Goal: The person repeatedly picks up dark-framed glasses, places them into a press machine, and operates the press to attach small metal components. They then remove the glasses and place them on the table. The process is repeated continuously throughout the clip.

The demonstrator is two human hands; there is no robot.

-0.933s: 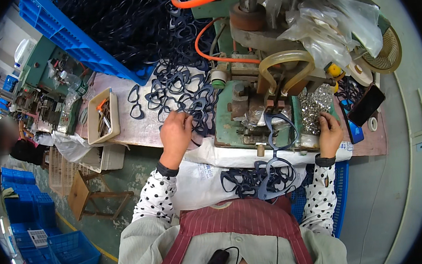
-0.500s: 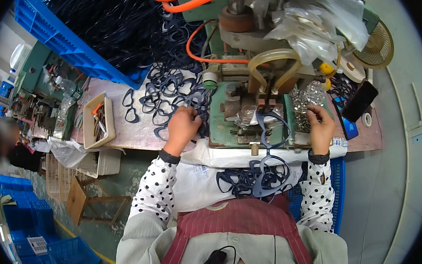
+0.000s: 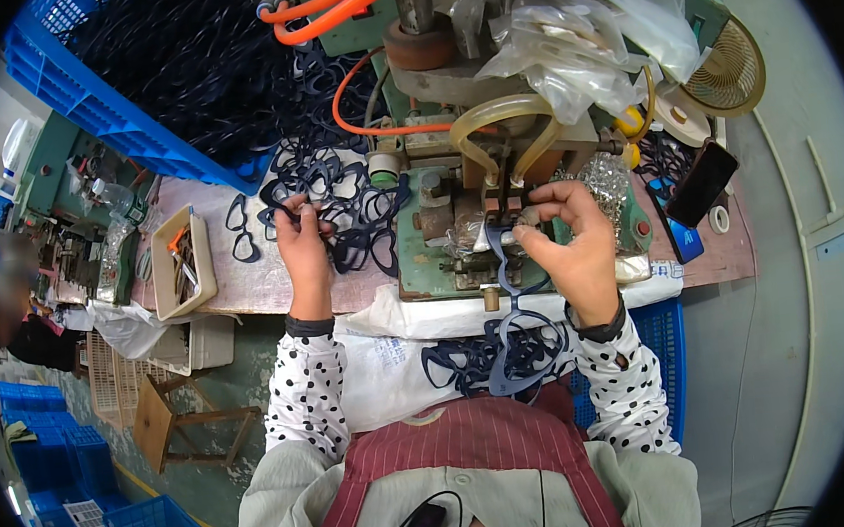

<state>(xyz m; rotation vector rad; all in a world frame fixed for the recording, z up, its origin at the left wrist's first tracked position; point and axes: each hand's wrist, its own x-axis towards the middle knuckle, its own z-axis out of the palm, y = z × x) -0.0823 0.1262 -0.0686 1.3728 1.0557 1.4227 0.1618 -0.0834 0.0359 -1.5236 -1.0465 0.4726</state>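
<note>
A blue-grey glasses frame [image 3: 502, 381] hangs from the clamp of a green press [image 3: 414, 282], its lower rim over the white cloth on my lap. At the clamp, my right hand [image 3: 582, 254] has thumb and fingers pinched beside the frame's upper end; whatever tiny piece they hold is hidden. To the left, my left hand [image 3: 304, 259] reaches into a loose pile of dark glasses frames [image 3: 351, 253], with a frame pinched at its fingertips. More dark frames [image 3: 456, 363] lie on the white cloth [image 3: 377, 378].
A blue crate [image 3: 123, 114] full of dark frames stands at the back left. Near it is a cream tool bin [image 3: 183, 302]. Orange hoses [image 3: 349, 4] cross above the press. Small metal parts [image 3: 629, 215], a phone [image 3: 702, 184] and a fan [image 3: 726, 66] are at right.
My right hand has moved left from the metal parts to the press clamp. My left hand has shifted left across the pile of frames. The whole view has also shifted slightly.
</note>
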